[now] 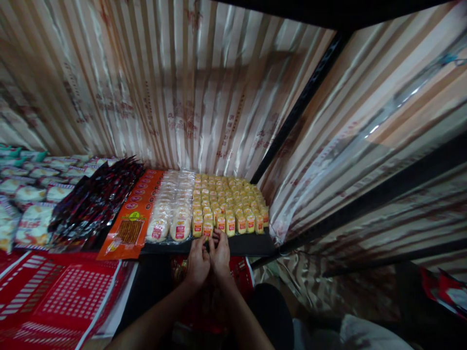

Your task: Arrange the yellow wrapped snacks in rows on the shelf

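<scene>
Small yellow snack packets (230, 224) with red-and-white labels stand in tight rows at the right end of a black shelf (248, 244). At the shelf's front edge, my left hand (199, 261) and my right hand (220, 253) are close together. Their curled fingers meet at the lower end of one yellow snack packet (207, 228) in the front row, which stands slightly forward of its neighbours. My fingertips partly cover its bottom. To the left are two columns of clear-wrapped round white pastries (180, 227) with red labels.
An orange snack bag (130, 228), a pile of dark shiny packets (97, 199) and white bags (34, 223) continue leftward. A red plastic basket (69, 296) sits below at left. Pleated curtain (204, 97) hangs behind; a black post (292, 126) slants beside the packets.
</scene>
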Motion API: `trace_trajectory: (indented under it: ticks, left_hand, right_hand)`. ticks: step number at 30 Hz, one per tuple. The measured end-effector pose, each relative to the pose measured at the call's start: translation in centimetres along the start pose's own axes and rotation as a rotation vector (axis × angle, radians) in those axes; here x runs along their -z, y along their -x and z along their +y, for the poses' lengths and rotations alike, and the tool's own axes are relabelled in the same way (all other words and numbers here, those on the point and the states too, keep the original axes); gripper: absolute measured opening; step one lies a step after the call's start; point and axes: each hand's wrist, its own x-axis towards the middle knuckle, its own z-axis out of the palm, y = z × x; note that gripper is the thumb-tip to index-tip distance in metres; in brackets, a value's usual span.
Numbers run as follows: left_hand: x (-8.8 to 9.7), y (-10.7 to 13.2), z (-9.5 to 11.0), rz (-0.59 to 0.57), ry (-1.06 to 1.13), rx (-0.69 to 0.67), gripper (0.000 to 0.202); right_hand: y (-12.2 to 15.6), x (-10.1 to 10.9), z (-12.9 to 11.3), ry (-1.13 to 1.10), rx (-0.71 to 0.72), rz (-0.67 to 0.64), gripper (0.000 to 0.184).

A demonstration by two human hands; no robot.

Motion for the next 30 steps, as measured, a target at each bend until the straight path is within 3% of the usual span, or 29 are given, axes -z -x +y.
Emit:
trace_trajectory:
  ticks: [7,14,20,30]
  left_hand:
    - [0.1,-0.5,-0.2,-0.013,-0.002,-0.028,0.045]
    - [0.0,-0.7,-0.4,-0.023,0.003,-0.047,0.044]
    - [-0.4,-0.4,-0.9,0.053,0.002,-0.014,0.044]
    - [-0.9,-0.5,0.8,-0.042,0.015,-0.036,0.047]
  right_hand:
    - [0.2,-0.3,0.5,0.067,0.105,0.013,0.023]
    - [0.2,-0.7,1.5,0.094,0.12,0.02,0.025]
    - [0.4,-1.1,2.0,0.082,0.102,0.052,0.026]
    - [0.3,0.5,1.5,0.075,0.081,0.118,0.032]
